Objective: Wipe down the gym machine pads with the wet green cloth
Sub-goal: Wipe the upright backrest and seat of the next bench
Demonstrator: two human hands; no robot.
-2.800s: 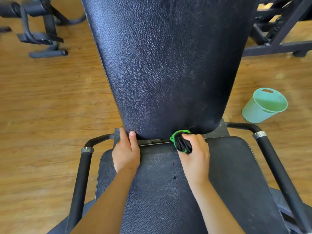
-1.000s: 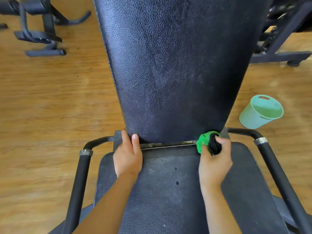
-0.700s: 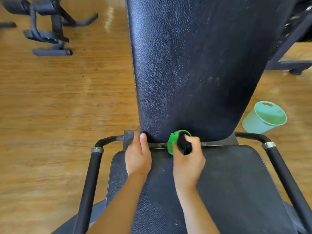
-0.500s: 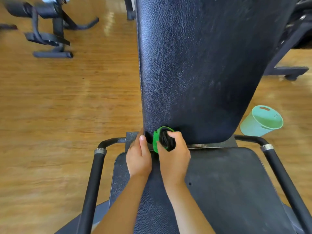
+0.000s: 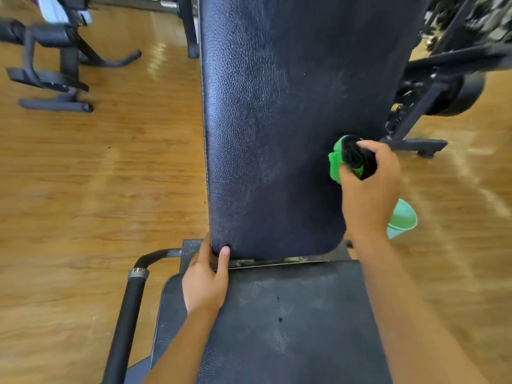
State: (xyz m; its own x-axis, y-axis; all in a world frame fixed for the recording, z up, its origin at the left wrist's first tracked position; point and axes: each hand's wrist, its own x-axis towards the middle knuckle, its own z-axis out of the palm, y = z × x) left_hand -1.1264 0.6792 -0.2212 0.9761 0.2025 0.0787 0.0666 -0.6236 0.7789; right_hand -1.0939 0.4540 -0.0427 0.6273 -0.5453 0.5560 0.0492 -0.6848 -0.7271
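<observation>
Up close, we see our right hand (image 5: 368,195) gripping the bunched green cloth (image 5: 336,162), fingers curled round it, against the right edge of the upright black back pad (image 5: 277,120). Our left hand (image 5: 205,284) lies flat, fingers straight, on the seat pad (image 5: 291,314), touching the back pad's lower left corner. A mint bucket (image 5: 403,220) stands on the floor, partly hidden by our right wrist.

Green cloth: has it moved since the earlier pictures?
Yes: the green cloth, in the right hand, rose from the bottom of the back pad up its right side.
</observation>
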